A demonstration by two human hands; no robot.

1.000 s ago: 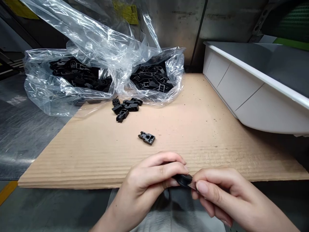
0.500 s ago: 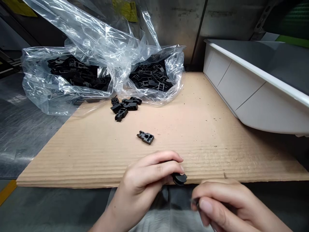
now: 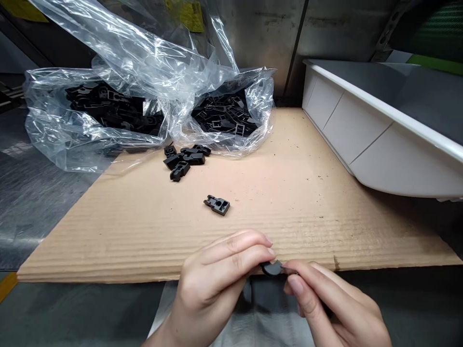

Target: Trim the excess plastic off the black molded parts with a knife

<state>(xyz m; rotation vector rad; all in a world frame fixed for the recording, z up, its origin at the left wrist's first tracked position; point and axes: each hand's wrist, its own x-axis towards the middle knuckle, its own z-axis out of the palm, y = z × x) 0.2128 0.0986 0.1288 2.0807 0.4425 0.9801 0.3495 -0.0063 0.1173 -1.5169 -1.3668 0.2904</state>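
My left hand (image 3: 217, 274) pinches a round black plastic part (image 3: 271, 268) at the front edge of the cardboard sheet (image 3: 108, 250). My right hand (image 3: 325, 301) comes in from the right, its fingertips against that part and pinching a thin dark piece (image 3: 289, 270), mostly hidden by the fingers. A black plastic clip (image 3: 217, 205) lies alone on the cardboard, a short way beyond my hands. Further back is a small heap of similar black parts (image 3: 183, 160).
Two torn clear plastic bags (image 3: 90, 115) full of black parts lie at the back of the cardboard. A large white tub (image 3: 369, 140) stands along the right side. A metal wall rises behind, and a grey floor shows on the left.
My right hand has risen from below the cardboard edge and returned to the black part, after moving away from it. The view has shifted slightly.
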